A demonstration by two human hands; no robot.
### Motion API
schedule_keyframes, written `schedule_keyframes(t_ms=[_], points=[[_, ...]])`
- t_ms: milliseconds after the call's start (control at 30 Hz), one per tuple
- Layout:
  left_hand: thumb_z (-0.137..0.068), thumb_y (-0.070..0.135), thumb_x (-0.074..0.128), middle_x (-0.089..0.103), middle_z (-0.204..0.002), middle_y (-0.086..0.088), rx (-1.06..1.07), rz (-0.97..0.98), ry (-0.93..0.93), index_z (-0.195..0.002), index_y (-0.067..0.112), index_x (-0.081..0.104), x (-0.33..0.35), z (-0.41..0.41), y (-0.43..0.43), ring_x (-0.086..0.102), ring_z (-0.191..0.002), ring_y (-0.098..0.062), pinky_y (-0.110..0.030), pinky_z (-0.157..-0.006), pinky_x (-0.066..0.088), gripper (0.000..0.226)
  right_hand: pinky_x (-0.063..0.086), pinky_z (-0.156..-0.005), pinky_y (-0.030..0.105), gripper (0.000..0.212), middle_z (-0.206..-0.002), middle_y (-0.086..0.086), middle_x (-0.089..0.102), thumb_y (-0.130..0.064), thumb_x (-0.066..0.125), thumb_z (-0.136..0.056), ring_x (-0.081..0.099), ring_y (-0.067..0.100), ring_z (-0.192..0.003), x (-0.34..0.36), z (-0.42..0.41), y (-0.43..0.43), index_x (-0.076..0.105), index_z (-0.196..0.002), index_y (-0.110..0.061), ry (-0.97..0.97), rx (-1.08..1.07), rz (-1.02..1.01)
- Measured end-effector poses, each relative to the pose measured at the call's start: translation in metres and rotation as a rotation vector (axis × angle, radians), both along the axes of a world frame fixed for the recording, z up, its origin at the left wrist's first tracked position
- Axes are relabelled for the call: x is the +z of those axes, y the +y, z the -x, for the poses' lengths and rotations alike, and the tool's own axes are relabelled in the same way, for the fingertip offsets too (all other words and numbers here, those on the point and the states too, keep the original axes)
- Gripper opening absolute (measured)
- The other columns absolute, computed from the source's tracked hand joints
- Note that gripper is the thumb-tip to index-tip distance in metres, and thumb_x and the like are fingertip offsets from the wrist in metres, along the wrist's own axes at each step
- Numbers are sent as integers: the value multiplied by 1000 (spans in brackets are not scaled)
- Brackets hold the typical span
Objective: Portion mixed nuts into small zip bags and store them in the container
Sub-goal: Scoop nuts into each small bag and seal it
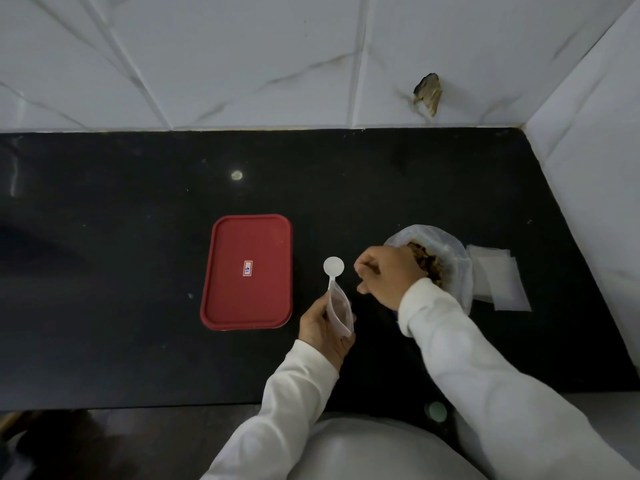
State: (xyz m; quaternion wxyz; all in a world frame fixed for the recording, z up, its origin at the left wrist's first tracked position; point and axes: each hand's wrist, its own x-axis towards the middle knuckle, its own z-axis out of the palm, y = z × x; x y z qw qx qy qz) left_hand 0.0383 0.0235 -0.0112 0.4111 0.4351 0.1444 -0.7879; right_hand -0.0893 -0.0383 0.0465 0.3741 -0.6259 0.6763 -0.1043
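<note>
Left hand (325, 329) gripped a zip bag (341, 311) mouth-up for filling, while the right hand (388, 275) was curled (holding anything? unclear) at the mouth of the nut sack (453, 251), with the lidded container (246, 271) left of both hands.

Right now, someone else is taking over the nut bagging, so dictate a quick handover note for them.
Left-hand grip holds a small zip bag.
Right-hand grip, fingers curled, is at the mouth of the nut bag; what it holds is hidden.
Spoon is just beyond the zip bag, empty bags right of the nut bag, container lidded at left.
Done: unclear.
Left: fill, seal, store.
</note>
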Motion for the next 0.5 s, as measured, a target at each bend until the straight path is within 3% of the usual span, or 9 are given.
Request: schedule_keyframes(t_ms=[67,133,267,367,500], points=[[-74,21,61,54,-78,-6,38,25,-15,-88,11,61,4,-1,3,56,-49,-16,-18,-38,46,17,56,-80,32,18,-75,0,73,-29,59,-93,70,10,-76,-16,-14,-12,70,-87,-16,176,91,-79],[-85,19,56,54,-77,-6,55,15,-13,-90,11,62,7,-2,7,56,-49,-16,-18,-40,46,11,54,-78,32,32,-88,5,72,-44,61,-90,67,19,-86,-31,-27,-20,70,-90,-13,341,124,-146],[-95,22,50,59,-73,-8,81,-19,-32,-97,11,63,5,-6,13,58,-52,-18,-21,-42,49,17,46,-71,32,56,-104,10,62,-62,64,-81,62,27,-96,-53,-43,-21,64,-100,-9,406,100,-168],[-95,21,48,62,-67,-8,107,-19,-51,-98,8,63,4,-6,15,60,-46,-18,-19,-42,49,20,45,-69,32,58,-108,11,62,-61,64,-81,62,29,-99,-57,-48,-14,62,-106,-9,429,86,-132],[-94,23,50,61,-70,-7,116,-38,-54,-95,9,64,4,-8,14,59,-51,-17,-20,-43,50,19,49,-73,35,43,-108,12,64,-45,66,-86,63,32,-99,-59,-45,-11,64,-107,-7,400,63,-122]])
